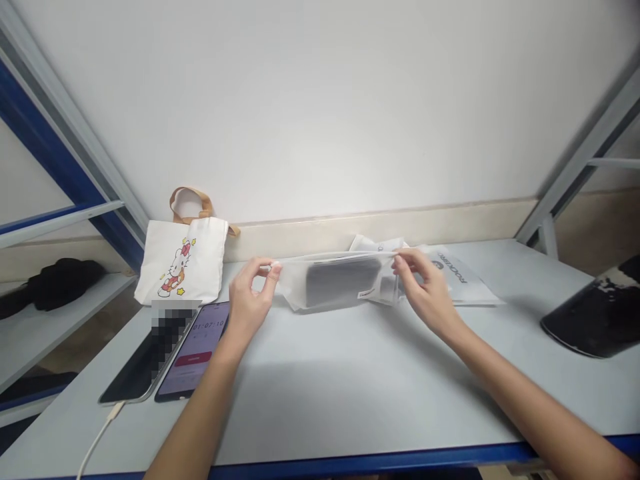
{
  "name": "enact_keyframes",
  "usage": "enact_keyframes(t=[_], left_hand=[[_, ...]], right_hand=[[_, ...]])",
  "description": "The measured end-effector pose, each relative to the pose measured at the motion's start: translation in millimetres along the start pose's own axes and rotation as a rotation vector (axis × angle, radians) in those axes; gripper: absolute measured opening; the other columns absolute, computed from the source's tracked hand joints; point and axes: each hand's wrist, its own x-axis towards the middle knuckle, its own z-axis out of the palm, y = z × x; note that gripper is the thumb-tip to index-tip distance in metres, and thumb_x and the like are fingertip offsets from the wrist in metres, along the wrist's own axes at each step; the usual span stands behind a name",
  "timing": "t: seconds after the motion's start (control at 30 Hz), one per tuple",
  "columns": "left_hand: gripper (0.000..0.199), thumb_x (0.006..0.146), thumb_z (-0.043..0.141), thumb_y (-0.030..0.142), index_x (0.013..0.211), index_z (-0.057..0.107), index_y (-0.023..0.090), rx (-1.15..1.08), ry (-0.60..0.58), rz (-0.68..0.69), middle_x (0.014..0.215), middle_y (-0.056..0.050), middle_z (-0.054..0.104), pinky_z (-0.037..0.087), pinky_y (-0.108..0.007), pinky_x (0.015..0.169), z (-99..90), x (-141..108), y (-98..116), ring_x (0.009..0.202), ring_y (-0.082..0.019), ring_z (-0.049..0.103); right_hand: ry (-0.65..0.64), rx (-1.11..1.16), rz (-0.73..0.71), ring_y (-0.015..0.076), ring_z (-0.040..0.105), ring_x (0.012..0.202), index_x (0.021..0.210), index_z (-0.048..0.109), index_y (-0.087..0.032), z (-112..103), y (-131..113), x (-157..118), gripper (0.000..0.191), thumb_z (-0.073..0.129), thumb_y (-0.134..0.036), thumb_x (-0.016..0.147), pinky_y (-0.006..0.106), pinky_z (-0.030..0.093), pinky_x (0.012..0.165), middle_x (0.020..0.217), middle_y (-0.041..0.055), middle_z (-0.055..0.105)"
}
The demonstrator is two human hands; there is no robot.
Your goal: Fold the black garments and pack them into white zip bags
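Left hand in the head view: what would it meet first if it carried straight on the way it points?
The frosted plastic bag: the left hand seems already to pinch its edge, though depth is hard to judge here.

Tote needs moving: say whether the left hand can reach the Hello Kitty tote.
Probably yes: the left hand is near the tote bag, nothing between, but must first release the plastic bag.

A white wall [320, 100] with beige skirting [385, 223] stands behind what seems blue-and-grey steel racking [60, 150].
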Motion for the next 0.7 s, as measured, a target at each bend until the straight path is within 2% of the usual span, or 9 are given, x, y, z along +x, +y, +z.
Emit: enact_keyframes(t=[0.07, 0.13, 0.2, 0.3, 0.4, 0.5, 0.57, 0.63, 0.7], left_hand=[[0.019, 0.088, 0.05, 0.037, 0.085, 0.056, 0.019, -0.06, 0.073, -0.063, 0.072, 0.001, 0.061, 0.048, -0.022, 0.061, 3.0, -3.9, 0.8, 0.062, -0.011, 0.061], [0.018, 0.089, 0.048, 0.036, 0.088, 0.054, 0.019, -0.008, 0.221, -0.03, 0.073, 0.0, 0.061, 0.048, -0.021, 0.061, 5.7, -8.2, 0.9, 0.063, -0.011, 0.061], [0.015, 0.089, 0.049, 0.033, 0.09, 0.053, 0.018, 0.096, 0.368, 0.071, 0.075, 0.0, 0.061, 0.048, -0.021, 0.061, 7.2, -11.5, -0.3, 0.063, -0.011, 0.061], [0.012, 0.089, 0.05, 0.029, 0.091, 0.051, 0.018, 0.181, 0.484, 0.196, 0.075, -0.001, 0.061, 0.047, -0.022, 0.059, 7.3, -13.6, -3.7, 0.059, -0.01, 0.059], [0.011, 0.089, 0.05, 0.029, 0.092, 0.05, 0.018, 0.182, 0.559, 0.225, 0.078, -0.001, 0.059, 0.045, -0.021, 0.058, 5.5, -12.4, -5.7, 0.06, -0.009, 0.057], [0.015, 0.09, 0.047, 0.033, 0.092, 0.047, 0.018, 0.149, 0.608, 0.169, 0.08, -0.001, 0.056, 0.043, -0.021, 0.057, 3.9, -10.4, -5.4, 0.06, -0.009, 0.055], [0.019, 0.091, 0.046, 0.037, 0.093, 0.046, 0.018, 0.121, 0.601, 0.121, 0.081, -0.001, 0.055, 0.043, -0.021, 0.056, 4.5, -10.5, -4.3, 0.059, -0.008, 0.054], [0.021, 0.09, 0.046, 0.039, 0.093, 0.046, 0.018, 0.105, 0.573, 0.104, 0.08, -0.001, 0.054, 0.042, -0.021, 0.056, 6.8, -12.3, -2.6, 0.058, -0.008, 0.053], [0.02, 0.09, 0.046, 0.038, 0.094, 0.046, 0.018, 0.093, 0.542, 0.087, 0.08, -0.001, 0.055, 0.042, -0.021, 0.055, 9.7, -14.8, 0.1, 0.058, -0.008, 0.053]], right_hand=[[-0.111, -0.129, 0.079, 0.0231, 0.059, 0.095, 0.122, 0.049, -0.025, 4.6, 10.6, -0.6, 0.039, 0.032, -0.045, 0.094, 0.041, 0.045, 0.085, 0.101, 0.008, 0.064], [-0.229, -0.339, 0.1, 0.0291, 0.055, 0.108, 0.13, 0.044, -0.023, 11.4, 20.5, -4.4, 0.049, 0.033, -0.051, 0.091, 0.049, 0.04, 0.091, 0.115, 0.0128, 0.061], [-0.343, -0.541, 0.044, 0.0344, 0.047, 0.119, 0.13, 0.046, -0.023, 19.4, 27.8, -10.8, 0.058, 0.042, -0.058, 0.084, 0.053, 0.035, 0.096, 0.129, 0.0164, 0.052], [-0.49, -0.679, -0.094, 0.0361, 0.037, 0.128, 0.133, 0.046, -0.025, 29.4, 34.7, -20.3, 0.064, 0.05, -0.06, 0.079, 0.052, 0.03, 0.101, 0.141, 0.0157, 0.04], [-0.589, -0.69, -0.193, 0.0309, 0.038, 0.129, 0.132, 0.047, -0.029, 31.7, 42.0, -23.4, 0.048, 0.039, -0.047, 0.089, 0.053, 0.024, 0.105, 0.141, 0.0131, 0.042], [-0.557, -0.726, -0.193, 0.0298, 0.04, 0.128, 0.129, 0.051, -0.026, 26.4, 47.9, -19.7, 0.042, 0.036, -0.029, 0.09, 0.056, 0.021, 0.105, 0.136, 0.0137, 0.048], [-0.513, -0.71, -0.151, 0.0312, 0.04, 0.128, 0.126, 0.054, -0.022, 21.3, 44.5, -15.9, 0.042, 0.038, -0.024, 0.087, 0.057, 0.02, 0.105, 0.133, 0.0155, 0.05], [-0.501, -0.538, -0.098, 0.0296, 0.041, 0.127, 0.124, 0.054, -0.022, 16.9, 31.6, -13.0, 0.04, 0.037, -0.027, 0.088, 0.054, 0.024, 0.106, 0.133, 0.0143, 0.051], [-0.53, -0.195, -0.012, 0.0256, 0.048, 0.12, 0.124, 0.054, -0.025, 13.7, 11.8, -12.6, 0.041, 0.03, -0.038, 0.093, 0.047, 0.036, 0.1, 0.128, 0.0103, 0.055]])
